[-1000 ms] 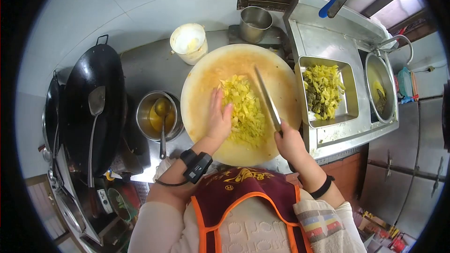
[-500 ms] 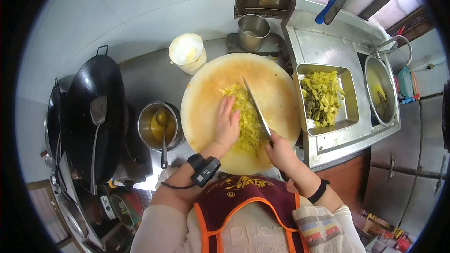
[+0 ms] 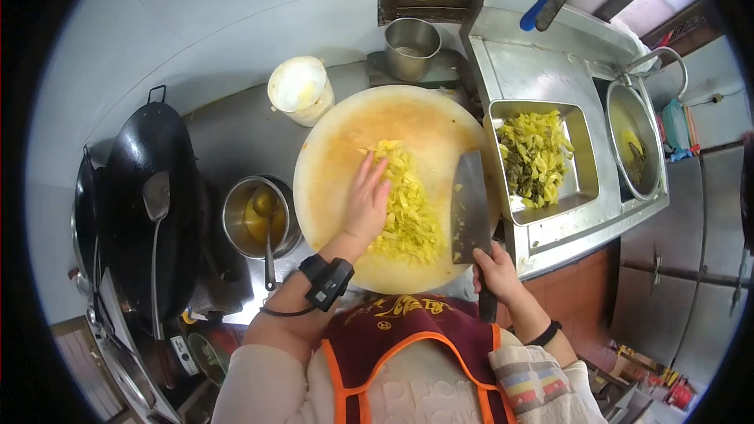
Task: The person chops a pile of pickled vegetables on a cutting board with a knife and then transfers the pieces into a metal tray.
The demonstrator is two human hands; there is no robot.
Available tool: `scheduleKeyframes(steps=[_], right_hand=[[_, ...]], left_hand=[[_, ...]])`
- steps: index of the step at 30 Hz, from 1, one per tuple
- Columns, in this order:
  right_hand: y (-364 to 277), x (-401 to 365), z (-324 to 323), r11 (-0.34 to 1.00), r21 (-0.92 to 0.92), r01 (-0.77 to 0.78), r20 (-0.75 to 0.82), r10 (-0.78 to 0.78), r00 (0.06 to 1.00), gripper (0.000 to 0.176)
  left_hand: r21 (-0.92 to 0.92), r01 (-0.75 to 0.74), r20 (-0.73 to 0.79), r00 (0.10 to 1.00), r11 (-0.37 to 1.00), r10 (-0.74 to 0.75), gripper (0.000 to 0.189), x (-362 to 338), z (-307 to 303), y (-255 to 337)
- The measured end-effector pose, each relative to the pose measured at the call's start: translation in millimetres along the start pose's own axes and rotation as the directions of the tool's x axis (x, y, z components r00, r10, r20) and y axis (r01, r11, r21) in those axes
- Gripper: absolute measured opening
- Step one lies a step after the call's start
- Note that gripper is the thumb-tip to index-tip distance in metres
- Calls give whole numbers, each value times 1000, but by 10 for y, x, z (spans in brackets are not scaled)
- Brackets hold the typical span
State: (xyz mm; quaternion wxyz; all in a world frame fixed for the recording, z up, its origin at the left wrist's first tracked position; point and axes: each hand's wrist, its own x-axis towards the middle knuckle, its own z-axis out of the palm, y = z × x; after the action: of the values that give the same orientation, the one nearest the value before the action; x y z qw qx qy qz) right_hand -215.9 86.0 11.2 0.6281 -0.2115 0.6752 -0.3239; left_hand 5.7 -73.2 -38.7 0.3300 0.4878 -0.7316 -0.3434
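Note:
A strip of chopped yellow-green pickled greens (image 3: pixel 412 224) lies across the middle of the round cutting board (image 3: pixel 330 149). My left hand (image 3: pixel 367 202) rests along the left side of the greens, fingers stretched out and touching the edge of the pile. In my right hand (image 3: pixel 496 271) is the handle of a cleaver (image 3: pixel 469 208). Its broad blade lies nearly flat over the right part of the board, apart from the pile, with small green bits stuck to it.
Right of the board, a rectangular metal tray (image 3: pixel 581 180) holds more chopped greens, beside a sink basin (image 3: pixel 656 165). To the left stand a pot (image 3: pixel 236 239) with a ladle (image 3: pixel 269 255) and a black wok (image 3: pixel 129 157). A white tub (image 3: pixel 314 106) and metal cup (image 3: pixel 412 47) stand behind.
My right hand has moved the cleaver from the greens to the right and turned its blade from edge-down to nearly flat. My left hand stays beside the greens.

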Motion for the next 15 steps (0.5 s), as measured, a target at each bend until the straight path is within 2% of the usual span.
scheduleKeyframes(steps=[2,4,7,11,15], right_hand=[[-21,74,103,1000,15,-3,-9,3,1000,22],[-85,183,221,994,-103,41,35,-38,999,23],[-129,398,361,988,-109,113,33,-110,993,25],[-326,476,457,985,-103,135,4,-136,991,26],[-293,558,550,989,-61,134,51,-131,990,26]], left_hand=[[5,-12,2,1000,1000,12,39,1,13,1],[16,-23,2,1000,1000,23,38,0,27,2],[26,-45,-26,999,999,45,37,-18,57,-1],[31,-41,-49,998,999,42,36,-26,105,32],[20,-32,-66,997,999,33,37,-31,165,44]])
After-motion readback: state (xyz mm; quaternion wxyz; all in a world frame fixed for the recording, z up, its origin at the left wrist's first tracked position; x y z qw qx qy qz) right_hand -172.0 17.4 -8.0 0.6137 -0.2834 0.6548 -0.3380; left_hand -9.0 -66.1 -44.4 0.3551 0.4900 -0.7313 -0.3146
